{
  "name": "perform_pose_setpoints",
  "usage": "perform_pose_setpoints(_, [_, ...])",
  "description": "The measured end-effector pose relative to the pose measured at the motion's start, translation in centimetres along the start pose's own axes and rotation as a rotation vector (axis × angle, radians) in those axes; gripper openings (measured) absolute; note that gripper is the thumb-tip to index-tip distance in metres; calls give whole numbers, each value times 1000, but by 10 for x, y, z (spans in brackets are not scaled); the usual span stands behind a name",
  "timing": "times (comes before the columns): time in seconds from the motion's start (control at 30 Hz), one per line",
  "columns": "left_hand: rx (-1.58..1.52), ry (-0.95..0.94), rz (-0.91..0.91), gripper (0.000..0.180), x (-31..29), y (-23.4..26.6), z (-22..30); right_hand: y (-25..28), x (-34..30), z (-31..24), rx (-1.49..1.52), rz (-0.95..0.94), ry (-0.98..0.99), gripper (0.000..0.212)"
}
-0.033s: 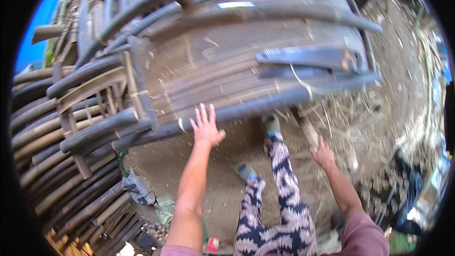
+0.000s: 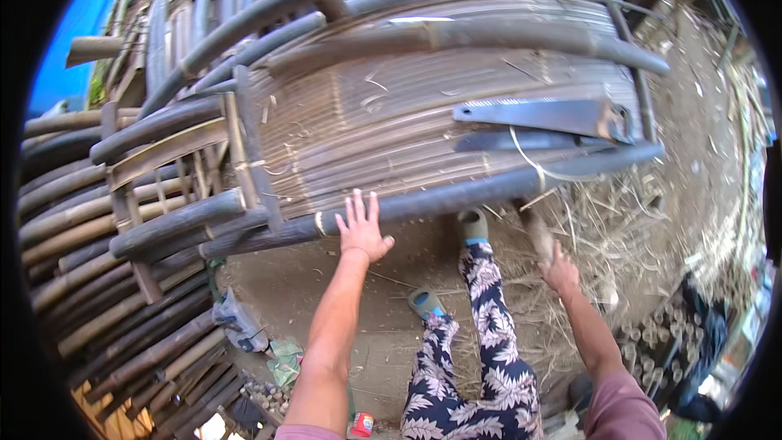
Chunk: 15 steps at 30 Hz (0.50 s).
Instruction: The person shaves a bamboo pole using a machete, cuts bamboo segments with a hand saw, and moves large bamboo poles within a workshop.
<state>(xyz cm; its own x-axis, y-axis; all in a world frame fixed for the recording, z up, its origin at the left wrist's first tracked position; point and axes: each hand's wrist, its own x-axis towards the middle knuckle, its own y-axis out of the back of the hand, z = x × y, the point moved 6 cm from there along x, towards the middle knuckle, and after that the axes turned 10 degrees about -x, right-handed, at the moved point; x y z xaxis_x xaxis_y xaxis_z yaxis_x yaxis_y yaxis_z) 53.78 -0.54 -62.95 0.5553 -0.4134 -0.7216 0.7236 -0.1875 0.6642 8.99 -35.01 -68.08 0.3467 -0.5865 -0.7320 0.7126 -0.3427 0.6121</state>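
A long bench (image 2: 391,147) of dark bamboo poles, with a seat of thin slats, stretches across the view. My left hand (image 2: 362,232) lies with fingers spread on its near rail, left of the middle. Lower and to the right, my right hand (image 2: 560,273) is closed round a short brown stick (image 2: 536,232), whose far end reaches under the near rail. On the seat's right part lies a handsaw (image 2: 538,116), teeth away from me, with a dark blade-like strip (image 2: 513,142) beside it. Thin pale shavings are scattered over the slats.
Bamboo poles (image 2: 90,277) are stacked at the left. Heaped shavings (image 2: 603,220) cover the ground at the right. A plastic bag (image 2: 236,322) and a red container (image 2: 362,424) lie near my left arm; cut bamboo ends (image 2: 660,342) are piled at the right. My clogs (image 2: 423,302) rest on dirt.
The bench and saw appear slightly lower and farther right, and the picture is less blurred. Both hands keep their holds; the left hand still touches the rail.
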Motion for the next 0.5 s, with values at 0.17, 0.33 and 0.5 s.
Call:
perform_pose_setpoints(0.17, [-25, 76, -21, 109, -23, 36, 3, -3, -10, 20, 157, -312, -77, 94])
perform_pose_setpoints(0.33, [-29, 75, -77, 109, -18, 44, 6, -71, -66, 110, -107, -685, -126, 66])
perform_pose_setpoints(0.5, [-49, 147, -168, 103, -18, 45, 5, 15, -90, 109, -98, -583, -92, 72])
